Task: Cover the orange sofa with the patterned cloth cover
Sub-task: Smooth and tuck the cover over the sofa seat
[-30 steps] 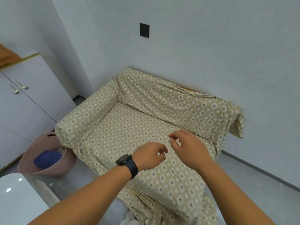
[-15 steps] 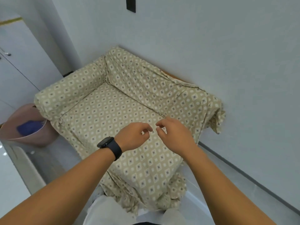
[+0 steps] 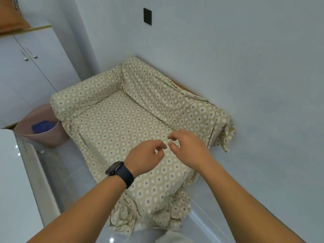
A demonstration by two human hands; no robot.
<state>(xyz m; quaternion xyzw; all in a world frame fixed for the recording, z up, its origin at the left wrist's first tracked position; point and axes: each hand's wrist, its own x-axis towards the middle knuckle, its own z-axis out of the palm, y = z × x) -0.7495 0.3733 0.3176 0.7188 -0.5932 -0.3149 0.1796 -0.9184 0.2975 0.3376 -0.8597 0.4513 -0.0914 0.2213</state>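
1. Since half a second ago the view has tipped up and back: the black wall plate (image 3: 147, 16) sits lower on the wall, the white cabinet with two small round metal knobs (image 3: 28, 71) has come back into sight at the left, and both hands sit a little farther apart over the seat.
2. The beige cloth cover with a white and grey diamond-and-dot pattern (image 3: 121, 123) lies over the seat, backrest and both armrests of the sofa, which stands in the corner against the pale wall.
3. A thin strip of the orange sofa (image 3: 182, 87) shows bare along the top of the backrest, next to the wall.
4. At the front the cover hangs down past the seat edge and bunches in folds on the glossy grey tiled floor (image 3: 70, 165); a loose corner also droops off the right armrest.
5. The left hand (image 3: 145, 157), with a black smartwatch on a black band (image 3: 119, 171) at its wrist, hovers over the front right part of the seat, fingers loosely curled, holding nothing.
6. The right hand (image 3: 189, 149) hangs just beside it, fingers likewise loosely bent with the thumb near the fingertips; it seems to hold no cloth.
7. A pink plastic basket (image 3: 40, 135) with a blue item inside (image 3: 43, 126) stands on the floor, touching the left armrest.
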